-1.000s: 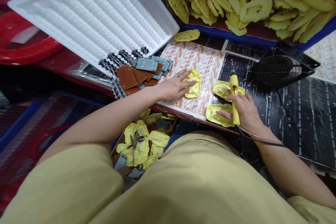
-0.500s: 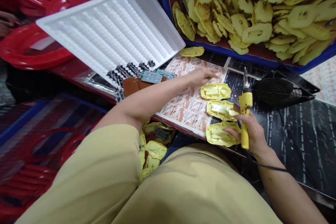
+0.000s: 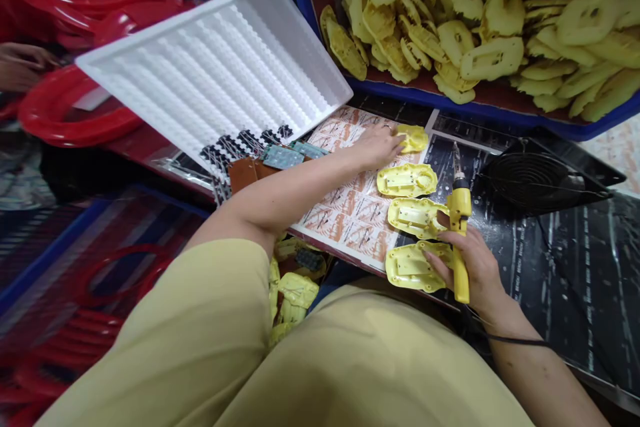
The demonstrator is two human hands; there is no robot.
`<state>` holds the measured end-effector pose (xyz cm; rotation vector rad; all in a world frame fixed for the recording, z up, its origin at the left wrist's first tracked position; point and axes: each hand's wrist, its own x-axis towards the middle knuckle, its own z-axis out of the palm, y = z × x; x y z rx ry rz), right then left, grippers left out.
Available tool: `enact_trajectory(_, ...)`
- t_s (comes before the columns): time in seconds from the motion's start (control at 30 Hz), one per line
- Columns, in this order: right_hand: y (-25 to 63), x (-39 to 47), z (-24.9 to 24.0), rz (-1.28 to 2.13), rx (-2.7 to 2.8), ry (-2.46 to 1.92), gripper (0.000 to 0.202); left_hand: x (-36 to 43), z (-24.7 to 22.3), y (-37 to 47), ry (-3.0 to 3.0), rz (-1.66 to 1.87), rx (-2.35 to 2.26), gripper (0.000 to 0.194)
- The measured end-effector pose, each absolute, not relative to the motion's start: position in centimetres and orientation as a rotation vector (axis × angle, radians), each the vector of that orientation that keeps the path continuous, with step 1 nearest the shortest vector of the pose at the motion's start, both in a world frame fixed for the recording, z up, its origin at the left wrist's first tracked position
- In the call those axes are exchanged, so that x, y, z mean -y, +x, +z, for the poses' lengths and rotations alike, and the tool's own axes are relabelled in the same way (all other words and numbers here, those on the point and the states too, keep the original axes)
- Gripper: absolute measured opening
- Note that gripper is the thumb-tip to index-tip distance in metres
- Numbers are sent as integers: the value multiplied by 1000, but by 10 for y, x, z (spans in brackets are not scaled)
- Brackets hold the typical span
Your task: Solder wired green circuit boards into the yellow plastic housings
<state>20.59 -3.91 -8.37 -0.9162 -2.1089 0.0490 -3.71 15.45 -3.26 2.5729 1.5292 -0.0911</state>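
My left hand (image 3: pixel 379 145) reaches across the table, its fingers closed on the left edge of a yellow plastic shell half (image 3: pixel 414 138). Three more open shell halves lie in a column below it: an upper one (image 3: pixel 406 180), a middle one (image 3: pixel 413 215) and a lower one (image 3: pixel 410 267). A pistol-shaped yellow soldering gun (image 3: pixel 460 213), metal tip pointing away from me, is gripped in my right hand (image 3: pixel 477 263). The fingertips of that hand reach over the right ends of the middle and lower shells.
A blue crate (image 3: pixel 500 121) heaped with yellow shells stands at the back right. A black fan (image 3: pixel 543 173) is right of the soldering gun. Left of the shells are green circuit boards (image 3: pixel 283 157) and a white ribbed tray (image 3: pixel 215 73) with wired black parts. Red rings (image 3: pixel 75 137) and another person's hand (image 3: pixel 25 63) are far left.
My left hand has taken the loose yellow shell from the back and brought it toward the top of the column. My right hand still holds the soldering gun, slightly lower in view.
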Motion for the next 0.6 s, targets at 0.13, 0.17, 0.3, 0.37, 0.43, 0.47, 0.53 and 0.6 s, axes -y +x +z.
enact_trajectory(0.13,214,43,-83,47,2129,-919,40,-130,-31,-28,2550,-103,-1444,55)
enact_trajectory(0.17,216,45,-83,62,2154,-912,42,-124,-32,-28,2551,-97,-1431,55)
enact_trajectory(0.3,224,54,-92,145,2299,-819,43,-102,-42,-28,2514,-108,-1380,71)
enact_trajectory(0.37,226,59,-102,162,2358,-798,42,-95,-45,-26,2469,-130,-1399,78)
enact_trajectory(0.43,226,60,-112,160,2392,-825,40,-93,-46,-22,2459,-128,-1411,77)
enact_trajectory(0.47,226,60,-116,149,2391,-850,40,-93,-46,-19,2467,-120,-1406,75)
enact_trajectory(0.53,226,58,-120,95,2370,-865,40,-95,-44,-16,2489,-80,-1401,75)
enact_trajectory(0.6,225,54,-119,40,2359,-860,43,-97,-40,-21,2514,5,-1416,76)
